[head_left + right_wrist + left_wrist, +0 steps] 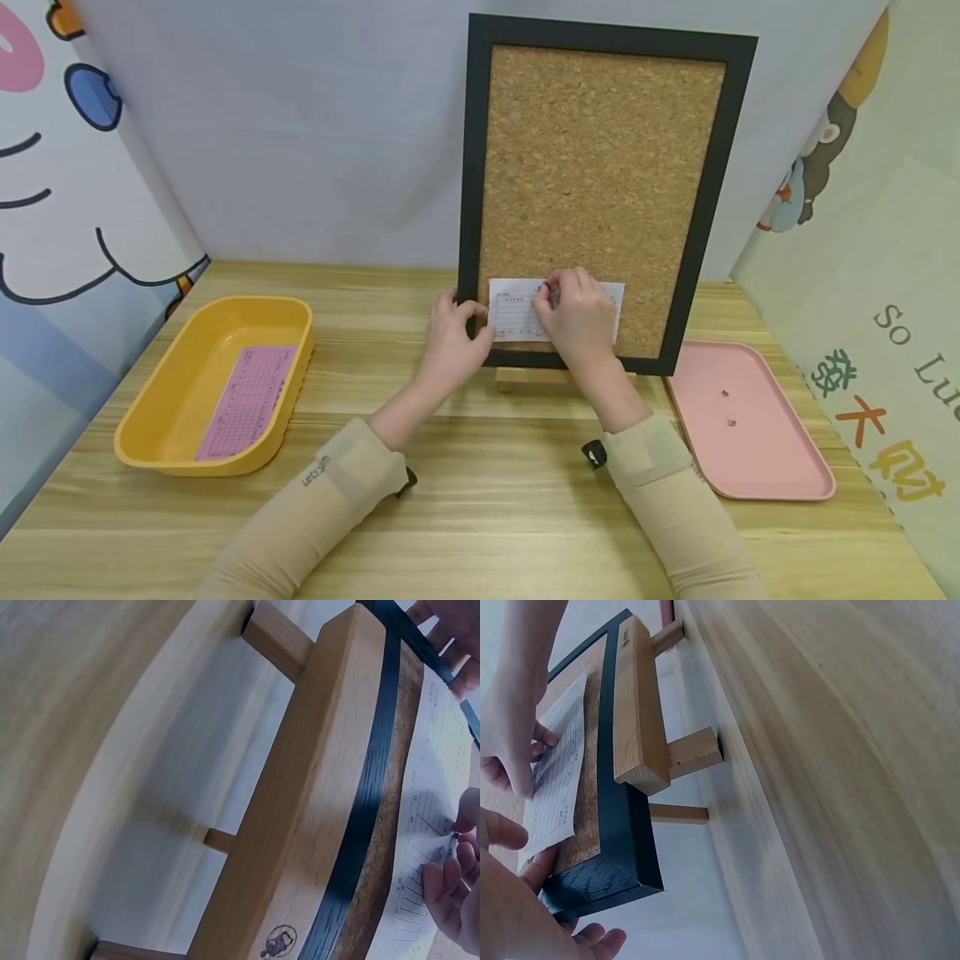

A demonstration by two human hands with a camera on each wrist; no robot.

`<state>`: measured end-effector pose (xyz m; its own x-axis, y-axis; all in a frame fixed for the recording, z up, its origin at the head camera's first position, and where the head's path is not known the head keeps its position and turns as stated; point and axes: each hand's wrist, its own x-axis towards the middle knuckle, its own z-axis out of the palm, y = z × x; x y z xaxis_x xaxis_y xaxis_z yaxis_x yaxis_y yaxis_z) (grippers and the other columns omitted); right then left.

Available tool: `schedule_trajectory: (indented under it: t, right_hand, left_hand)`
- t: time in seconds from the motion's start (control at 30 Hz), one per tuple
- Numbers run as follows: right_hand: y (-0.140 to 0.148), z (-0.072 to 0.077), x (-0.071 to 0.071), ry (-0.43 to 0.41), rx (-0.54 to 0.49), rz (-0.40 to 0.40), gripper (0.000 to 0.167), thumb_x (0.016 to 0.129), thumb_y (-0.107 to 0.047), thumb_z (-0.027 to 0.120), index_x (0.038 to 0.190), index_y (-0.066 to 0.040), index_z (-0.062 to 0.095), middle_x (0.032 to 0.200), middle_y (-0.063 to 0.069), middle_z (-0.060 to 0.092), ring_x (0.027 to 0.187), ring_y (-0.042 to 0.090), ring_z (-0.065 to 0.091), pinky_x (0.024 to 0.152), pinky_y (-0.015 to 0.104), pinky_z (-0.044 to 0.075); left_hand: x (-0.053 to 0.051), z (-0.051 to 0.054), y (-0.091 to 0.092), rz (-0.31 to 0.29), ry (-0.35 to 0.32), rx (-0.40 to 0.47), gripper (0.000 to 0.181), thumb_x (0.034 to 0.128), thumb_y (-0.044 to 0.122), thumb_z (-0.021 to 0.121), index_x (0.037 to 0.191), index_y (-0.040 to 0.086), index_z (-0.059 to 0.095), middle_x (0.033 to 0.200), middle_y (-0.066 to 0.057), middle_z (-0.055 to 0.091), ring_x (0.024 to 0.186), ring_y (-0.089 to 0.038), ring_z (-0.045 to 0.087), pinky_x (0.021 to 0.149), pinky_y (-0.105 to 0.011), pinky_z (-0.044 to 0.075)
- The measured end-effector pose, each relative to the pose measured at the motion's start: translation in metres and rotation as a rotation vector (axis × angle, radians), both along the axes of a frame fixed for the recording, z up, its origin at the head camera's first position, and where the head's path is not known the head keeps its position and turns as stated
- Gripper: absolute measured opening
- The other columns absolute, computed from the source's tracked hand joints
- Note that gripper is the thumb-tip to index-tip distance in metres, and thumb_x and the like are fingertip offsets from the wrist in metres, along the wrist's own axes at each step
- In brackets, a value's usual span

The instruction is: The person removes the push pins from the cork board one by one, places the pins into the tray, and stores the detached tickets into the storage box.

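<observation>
A white printed form lies against the lower part of a cork board with a black frame. My right hand is over the middle of the form, and its thumb and fingertips pinch a tiny dark pushpin, mostly covered by the fingers. At the lower left side of the frame, my left hand grips the edge. In the left wrist view, one of its fingers touches the form's corner on the front, while other fingers reach behind the frame.
A wooden easel holds the board on the wood-grain table. On the left stands a yellow bin with a pink printed sheet inside. To the right, a pink tray carries two tiny dark pieces.
</observation>
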<state>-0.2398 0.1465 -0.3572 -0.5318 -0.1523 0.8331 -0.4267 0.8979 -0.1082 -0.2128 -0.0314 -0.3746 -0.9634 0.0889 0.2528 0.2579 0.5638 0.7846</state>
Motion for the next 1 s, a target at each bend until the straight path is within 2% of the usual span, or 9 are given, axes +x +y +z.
schedule_trajectory:
  t: [0.33, 0.77, 1.0]
  right_hand:
    - [0.0012, 0.0019, -0.0021, 0.047, 0.064, 0.033, 0.005, 0.075, -0.002, 0.064, 0.075, 0.002, 0.062, 0.066, 0.013, 0.059, 0.050, 0.022, 0.055, 0.043, 0.031, 0.045]
    - [0.0080, -0.0005, -0.0025, 0.066, 0.085, 0.075, 0.007, 0.080, -0.004, 0.061, 0.079, 0.003, 0.063, 0.070, 0.013, 0.059, 0.054, 0.022, 0.059, 0.045, 0.032, 0.049]
    - [0.0073, -0.0006, 0.0002, 0.017, 0.038, 0.052, 0.014, 0.081, -0.011, 0.065, 0.078, 0.002, 0.062, 0.071, 0.013, 0.061, 0.054, 0.023, 0.057, 0.045, 0.033, 0.047]
  left_hand:
    - [-0.0040, -0.0015, -0.0003, 0.014, 0.077, 0.003, 0.017, 0.0906, 0.019, 0.060, 0.093, 0.004, 0.068, 0.138, -0.026, 0.039, 0.128, -0.037, 0.037, 0.104, -0.052, 0.032]
    - [-0.0037, 0.0007, 0.0009, 0.025, 0.090, -0.010, 0.017, 0.0904, 0.018, 0.060, 0.091, 0.003, 0.068, 0.136, -0.025, 0.041, 0.126, -0.037, 0.038, 0.104, -0.051, 0.032]
    - [-0.0021, 0.0015, 0.0006, 0.022, 0.084, 0.000, 0.017, 0.0911, 0.018, 0.059, 0.091, 0.003, 0.067, 0.135, -0.024, 0.042, 0.126, -0.036, 0.039, 0.104, -0.051, 0.033]
